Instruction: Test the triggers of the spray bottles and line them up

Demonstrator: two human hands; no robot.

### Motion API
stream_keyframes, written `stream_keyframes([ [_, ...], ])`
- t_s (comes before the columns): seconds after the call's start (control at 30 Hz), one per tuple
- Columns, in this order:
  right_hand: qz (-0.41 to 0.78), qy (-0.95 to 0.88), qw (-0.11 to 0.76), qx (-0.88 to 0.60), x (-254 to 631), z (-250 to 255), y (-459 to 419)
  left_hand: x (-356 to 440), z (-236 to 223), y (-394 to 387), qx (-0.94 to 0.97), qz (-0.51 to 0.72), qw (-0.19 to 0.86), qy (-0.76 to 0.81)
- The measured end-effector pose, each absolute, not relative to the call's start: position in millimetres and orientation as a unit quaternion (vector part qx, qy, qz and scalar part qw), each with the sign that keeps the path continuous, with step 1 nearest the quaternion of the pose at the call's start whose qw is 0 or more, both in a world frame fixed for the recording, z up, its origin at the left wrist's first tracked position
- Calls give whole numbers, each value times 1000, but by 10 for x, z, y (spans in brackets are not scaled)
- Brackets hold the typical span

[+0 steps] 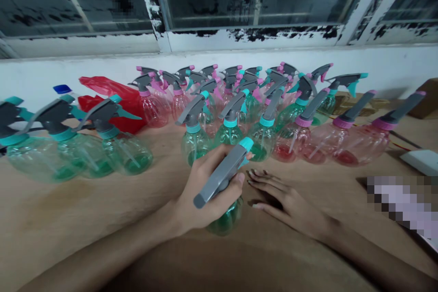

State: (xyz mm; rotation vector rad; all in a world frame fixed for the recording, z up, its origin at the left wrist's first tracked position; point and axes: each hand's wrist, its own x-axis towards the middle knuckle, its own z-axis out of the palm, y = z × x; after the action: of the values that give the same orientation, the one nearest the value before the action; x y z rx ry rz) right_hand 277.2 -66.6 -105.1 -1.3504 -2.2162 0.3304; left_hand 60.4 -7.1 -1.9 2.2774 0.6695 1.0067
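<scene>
My left hand [208, 191] is wrapped round the neck of a green spray bottle [226, 221] with a grey trigger head and a teal nozzle. The bottle is upright at the front of the wooden table [130, 210], its neck hidden by my fingers. To its right, my right hand [280, 196] is low over the table with fingers stretched out and nothing in them. Just behind my hands is a row of spray bottles, green ones with teal collars [228, 123] on the left and pink ones with pink collars [344, 122] on the right.
Several green spray bottles [128, 157] stand at the left. More pink and green ones crowd the back, beside a red plastic bag [126, 116]. A cardboard box [424, 100] and a white object [420, 160] are at the right. Behind runs a white wall with windows [212, 0].
</scene>
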Motion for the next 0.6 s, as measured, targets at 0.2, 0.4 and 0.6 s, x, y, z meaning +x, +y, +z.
stream_keyframes([
  [0.2, 119, -820, 243, -504, 2789, -1079, -656, 602, -25, -64, 847, 378, 282, 246],
  [0.4, 122, -817, 253, -503, 2768, -1050, -667, 600, -14, -76, 847, 374, 279, 254],
  [0.6, 124, -815, 251, -508, 2774, -1057, -667, 605, -20, -75, 845, 385, 277, 247],
])
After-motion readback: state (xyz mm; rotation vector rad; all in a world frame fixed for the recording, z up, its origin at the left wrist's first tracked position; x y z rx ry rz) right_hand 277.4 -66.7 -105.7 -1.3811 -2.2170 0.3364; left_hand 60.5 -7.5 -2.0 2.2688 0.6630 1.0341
